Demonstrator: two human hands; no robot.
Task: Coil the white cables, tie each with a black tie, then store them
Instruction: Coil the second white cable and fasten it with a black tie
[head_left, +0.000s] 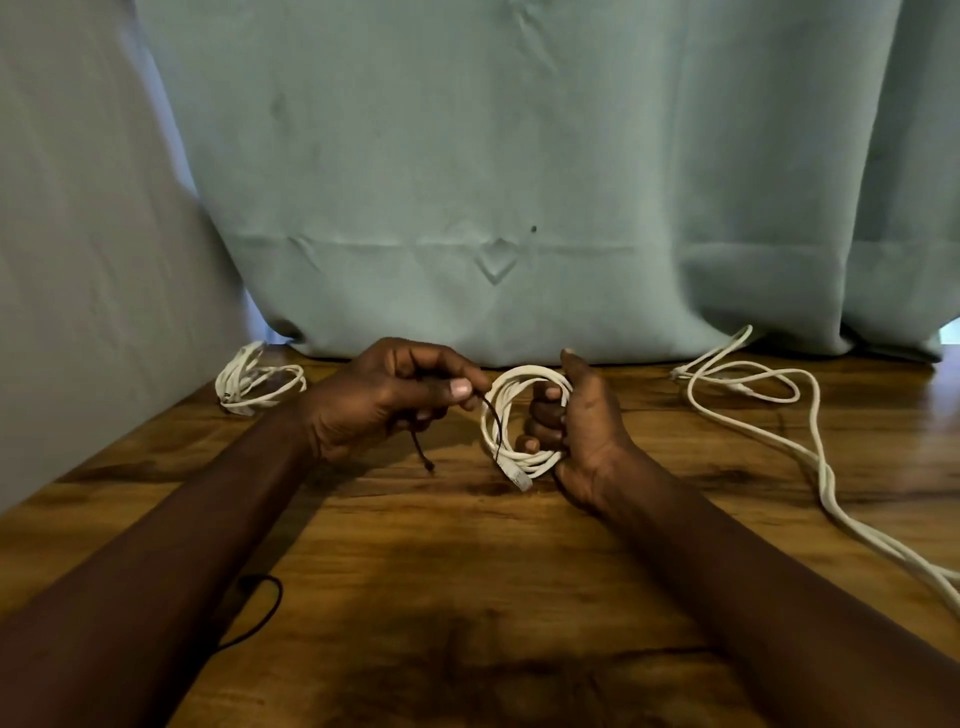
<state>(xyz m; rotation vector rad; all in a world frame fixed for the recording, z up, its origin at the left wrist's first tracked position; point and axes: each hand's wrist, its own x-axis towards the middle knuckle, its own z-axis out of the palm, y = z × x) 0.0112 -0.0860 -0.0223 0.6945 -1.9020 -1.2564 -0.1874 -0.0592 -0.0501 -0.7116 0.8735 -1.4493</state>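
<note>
— What lies nearest, low in the frame?

— A spare black tie (278, 605), a thin loop flat on the wooden table (467, 597) at lower left, partly hidden by the left forearm.

— And at the middle?

— The coiled white cable (511, 379) is held up just above the table, a little right of centre. Its ring stands nearly upright with the open face toward the camera, and its longer axis runs top to bottom in the frame. The plug end (519, 478) sticks out at the bottom and points down and to the right.

— Who has hold of it?

— The right hand (582, 431) grips the right side of the ring. Its fingers curl in through the opening and close on the strands, and the thumb stands straight up beside the top of the coil.

— The other hand?

— The left hand (374, 400), just left of the coil, pinches a black tie (500, 428) between thumb and forefinger, and the remaining fingers are folded in. From the pinch the tie curves down across the coil's left edge. Its other end dangles below the hand, clear of the table.

— Farther back?

— At left, near the grey wall (78, 260), a second white coil (257, 382) lies on the table. At right a loose white cable (753, 384) sprawls in open loops and trails off toward the lower right edge. Behind everything hangs a pale green curtain (467, 156), and its hem rests on the table's far edge.
</note>
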